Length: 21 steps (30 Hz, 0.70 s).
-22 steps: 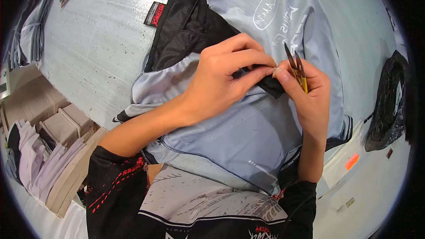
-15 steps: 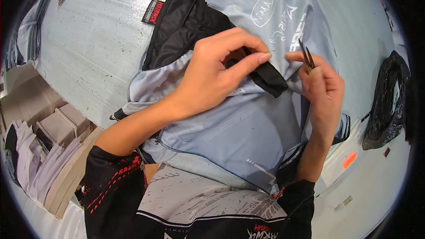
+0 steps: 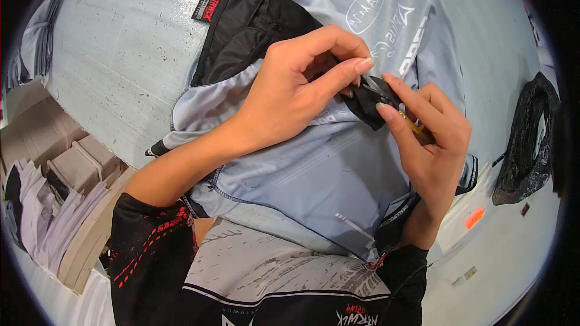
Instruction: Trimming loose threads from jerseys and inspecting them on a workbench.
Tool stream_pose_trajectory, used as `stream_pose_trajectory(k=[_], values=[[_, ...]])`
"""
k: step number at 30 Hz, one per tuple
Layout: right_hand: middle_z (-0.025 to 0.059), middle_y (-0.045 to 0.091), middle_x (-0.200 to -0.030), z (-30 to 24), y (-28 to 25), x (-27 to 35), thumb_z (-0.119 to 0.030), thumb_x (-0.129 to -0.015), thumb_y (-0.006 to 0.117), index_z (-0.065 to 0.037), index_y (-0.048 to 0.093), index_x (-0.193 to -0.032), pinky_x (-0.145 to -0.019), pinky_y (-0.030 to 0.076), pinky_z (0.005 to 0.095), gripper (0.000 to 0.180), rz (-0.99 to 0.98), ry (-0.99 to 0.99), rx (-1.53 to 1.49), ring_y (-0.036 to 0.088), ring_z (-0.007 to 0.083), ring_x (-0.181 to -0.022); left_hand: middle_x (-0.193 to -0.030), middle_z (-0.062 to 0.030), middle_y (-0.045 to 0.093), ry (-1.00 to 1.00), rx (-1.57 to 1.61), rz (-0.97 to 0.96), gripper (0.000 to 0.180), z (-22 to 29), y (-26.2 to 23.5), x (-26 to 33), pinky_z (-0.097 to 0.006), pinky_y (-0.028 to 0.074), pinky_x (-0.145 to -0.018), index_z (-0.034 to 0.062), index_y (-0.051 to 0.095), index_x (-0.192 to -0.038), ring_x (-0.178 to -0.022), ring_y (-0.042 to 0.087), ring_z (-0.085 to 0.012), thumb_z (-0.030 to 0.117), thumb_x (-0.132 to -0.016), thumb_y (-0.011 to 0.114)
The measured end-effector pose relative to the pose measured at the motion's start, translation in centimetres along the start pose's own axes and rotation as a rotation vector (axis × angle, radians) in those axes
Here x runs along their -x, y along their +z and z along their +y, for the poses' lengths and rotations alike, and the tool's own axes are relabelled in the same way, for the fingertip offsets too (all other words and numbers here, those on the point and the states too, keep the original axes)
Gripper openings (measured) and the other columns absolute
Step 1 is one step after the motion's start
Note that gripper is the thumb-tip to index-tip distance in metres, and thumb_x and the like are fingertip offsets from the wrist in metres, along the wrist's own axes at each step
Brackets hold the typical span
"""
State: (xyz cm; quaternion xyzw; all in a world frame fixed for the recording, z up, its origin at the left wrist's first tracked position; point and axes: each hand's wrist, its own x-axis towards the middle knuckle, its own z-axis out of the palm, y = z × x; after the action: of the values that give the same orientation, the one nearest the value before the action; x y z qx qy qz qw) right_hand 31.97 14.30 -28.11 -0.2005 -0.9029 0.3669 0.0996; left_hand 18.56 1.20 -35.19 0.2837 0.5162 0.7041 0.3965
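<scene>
A light grey-blue garment [image 3: 314, 181], seemingly inside out, lies across the table with a black lining panel [image 3: 238, 39] at its upper left. My left hand [image 3: 290, 93] is closed in a pinch on a narrow black fabric edge [image 3: 365, 111] of it, held a little above the grey cloth. Thread snips [image 3: 418, 128] with a yellow handle sit between the thumb and fingers of my right hand [image 3: 438, 136]. Their blades are against the black fabric, close to my left fingertips. Whether a thread lies between the blades is too small to tell.
A small black and red label [image 3: 207, 5] sticks out from the lining's edge. At the lower left stand cardboard boxes [image 3: 84, 160] and folded pale fabric [image 3: 51, 211]. A black plastic bag [image 3: 513, 169] lies at the far right, above an orange sticker [image 3: 475, 217].
My right hand has turned and moved left, bringing the snips from pointing upward to the black fabric by my left fingertips. The left hand has barely moved.
</scene>
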Motion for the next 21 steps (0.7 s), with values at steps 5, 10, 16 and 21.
stream_pose_trajectory(k=[5, 10, 16, 21], values=[[0.0044, 0.045, -0.063, -0.1, 0.1, 0.1, -0.001, -0.075, 0.073, -0.003, 0.070, -0.104, -0.047, 0.031, 0.0252, 0.030, -0.022, 0.022, 0.054, 0.041, 0.0115, -0.053, -0.089, -0.0027, 0.060, 0.010, -0.015, -0.008, 0.009, -0.1, 0.0, 0.0, -0.021, 0.048, -0.067, -0.0007, 0.059, -0.100, -0.077, 0.056, -0.0063, 0.003, -0.092, 0.057], [0.0039, 0.044, -0.062, 0.0, 0.1, 0.2, -0.001, -0.075, 0.072, -0.003, 0.070, -0.103, -0.046, 0.030, 0.0259, 0.028, -0.035, 0.003, 0.068, 0.039, 0.0112, -0.052, -0.088, -0.0024, 0.060, 0.029, -0.022, -0.004, 0.009, -0.2, 0.0, 0.0, -0.021, 0.048, -0.066, -0.0010, 0.059, -0.100, -0.077, 0.056, -0.0062, 0.004, -0.092, 0.057], [0.0035, 0.043, -0.061, 0.2, -0.4, 0.1, -0.001, -0.075, 0.072, -0.003, 0.070, -0.101, -0.046, 0.028, 0.0250, 0.026, -0.018, 0.016, 0.048, 0.038, 0.0095, -0.052, -0.088, -0.0028, 0.059, 0.025, 0.002, 0.011, 0.010, -0.2, -0.1, 0.1, -0.021, 0.047, -0.066, -0.0015, 0.058, -0.101, -0.077, 0.056, -0.0061, 0.003, -0.093, 0.057], [-0.0009, 0.045, -0.064, 0.5, -1.9, -0.1, -0.002, -0.076, 0.073, -0.002, 0.069, -0.101, -0.050, 0.026, 0.0198, 0.026, 0.073, 0.079, 0.029, 0.037, 0.0046, -0.056, -0.088, -0.0033, 0.060, 0.027, 0.026, -0.004, 0.010, 0.2, 0.0, 0.1, -0.022, 0.047, -0.072, -0.0017, 0.057, -0.101, -0.080, 0.057, -0.0080, 0.004, -0.093, 0.057]])
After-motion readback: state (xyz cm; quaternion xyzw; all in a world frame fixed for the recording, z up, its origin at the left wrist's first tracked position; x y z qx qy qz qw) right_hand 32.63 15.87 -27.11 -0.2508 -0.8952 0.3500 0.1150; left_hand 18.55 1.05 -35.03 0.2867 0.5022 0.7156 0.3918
